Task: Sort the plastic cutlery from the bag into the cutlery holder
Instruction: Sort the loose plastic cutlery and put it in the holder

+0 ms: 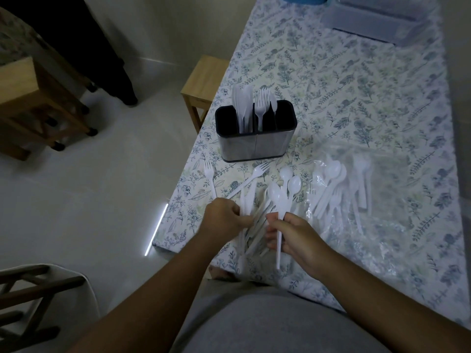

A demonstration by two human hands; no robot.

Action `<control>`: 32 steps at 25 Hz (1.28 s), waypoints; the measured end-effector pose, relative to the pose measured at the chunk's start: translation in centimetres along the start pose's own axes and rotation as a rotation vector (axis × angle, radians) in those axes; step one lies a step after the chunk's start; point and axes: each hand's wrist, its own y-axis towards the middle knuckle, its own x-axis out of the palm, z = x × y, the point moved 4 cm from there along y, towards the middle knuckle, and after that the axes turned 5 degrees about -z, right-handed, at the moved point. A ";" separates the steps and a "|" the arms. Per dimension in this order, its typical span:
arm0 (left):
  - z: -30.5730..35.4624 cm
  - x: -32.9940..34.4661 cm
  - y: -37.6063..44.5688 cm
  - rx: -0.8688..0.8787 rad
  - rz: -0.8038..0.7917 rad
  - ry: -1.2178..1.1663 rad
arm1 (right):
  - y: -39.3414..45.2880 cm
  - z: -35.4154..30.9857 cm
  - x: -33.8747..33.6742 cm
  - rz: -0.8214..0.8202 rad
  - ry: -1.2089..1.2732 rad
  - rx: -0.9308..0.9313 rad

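A steel cutlery holder (pixel 257 145) with black compartments stands on the table; white knives (pixel 242 103) fill its middle-left slot, forks (pixel 262 105) the slot to their right, and the far-left slot looks empty. A loose pile of white plastic cutlery (pixel 254 200) lies near the table's front edge. My right hand (pixel 293 235) is shut on white spoons (pixel 277 197), bowls pointing away from me. My left hand (pixel 224 217) is closed on handles in the pile. A clear plastic bag (pixel 377 200) with more cutlery lies to the right.
Two loose forks (pixel 254 174) lie in front of the holder. The table wears a floral cloth (pixel 356 98). A clear plastic box (pixel 377 19) sits at the far end. A wooden stool (pixel 201 85) stands left of the table, with more wooden furniture (pixel 30 98) across the floor.
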 end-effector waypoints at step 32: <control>2.2 2.6 -2.2 0.214 0.028 0.126 | 0.3 0.5 -2.0 0.084 0.160 -0.050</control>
